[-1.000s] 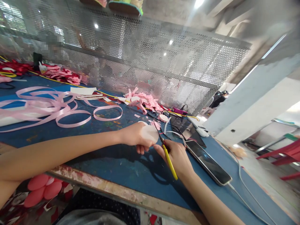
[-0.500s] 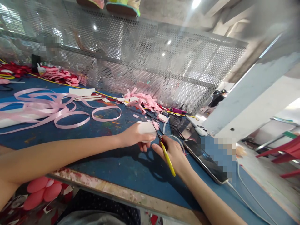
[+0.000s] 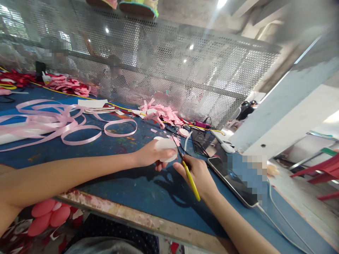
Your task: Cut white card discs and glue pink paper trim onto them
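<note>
Pinched in my left hand point(image 3: 149, 153) is a rounded white paper piece point(image 3: 166, 144), held above the blue tabletop with the thumb across its face. My right hand point(image 3: 198, 173) grips yellow-handled scissors point(image 3: 191, 180), whose dark blades point up and away beside the right edge of the paper. Whether the blades touch the paper, I cannot tell. Small pink scraps point(image 3: 175, 140) lie on the table just behind the blades. A thin white strip point(image 3: 187, 141) curls near the scissors, to their right.
Loops of pink ribbon point(image 3: 82, 135) spread over the left side of the table point(image 3: 148, 192). Behind them are white cards point(image 3: 92, 103), a pink glue gun point(image 3: 157, 119) and a pink scrap heap point(image 3: 165, 112). A phone point(image 3: 233, 181) with a cable lies right. A perforated metal screen point(image 3: 159, 60) stands behind.
The thin white strip behind the scissors has dropped lower or shortened. The paper in my left hand has turned slightly, and my right hand with the scissors has shifted a little right.
</note>
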